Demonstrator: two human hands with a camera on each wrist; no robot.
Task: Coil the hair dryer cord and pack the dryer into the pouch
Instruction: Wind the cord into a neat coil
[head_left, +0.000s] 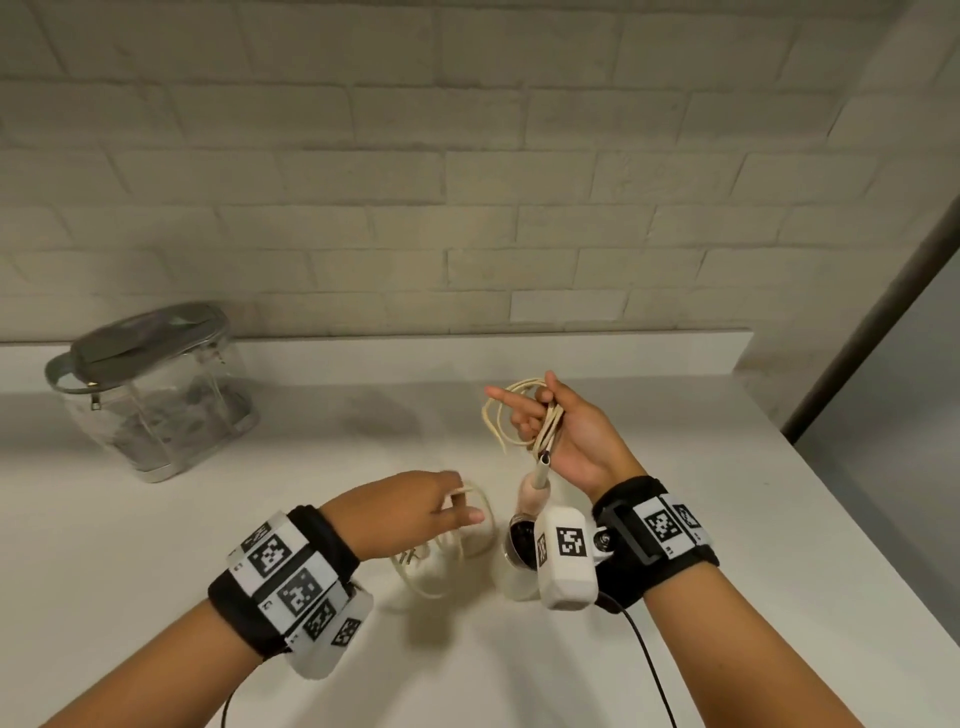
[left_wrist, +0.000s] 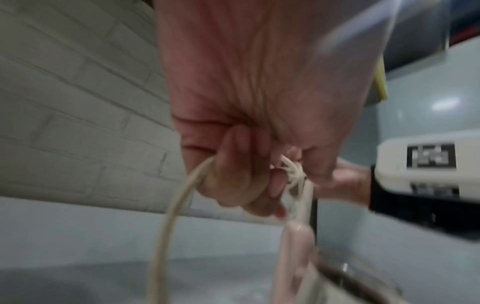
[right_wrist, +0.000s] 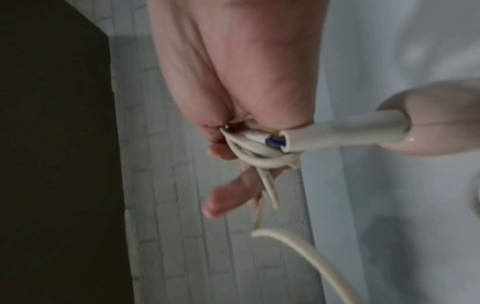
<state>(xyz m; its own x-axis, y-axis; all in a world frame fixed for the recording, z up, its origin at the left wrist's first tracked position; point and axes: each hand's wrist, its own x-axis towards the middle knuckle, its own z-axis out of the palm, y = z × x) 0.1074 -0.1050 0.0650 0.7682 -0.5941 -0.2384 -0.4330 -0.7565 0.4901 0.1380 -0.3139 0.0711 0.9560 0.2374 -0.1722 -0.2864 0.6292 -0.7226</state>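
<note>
Currently right hand grasps several loops of the cream cord, pink dryer dangling beneath; left hand pinches slack cord beside the dryer.

Pale brick wall, white countertop, dim warm light

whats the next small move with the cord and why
Probably the left hand should carry its strand up to the right hand, adding a loop. The right hand already grips several coils of cord, while slack lies on the counter.
</note>
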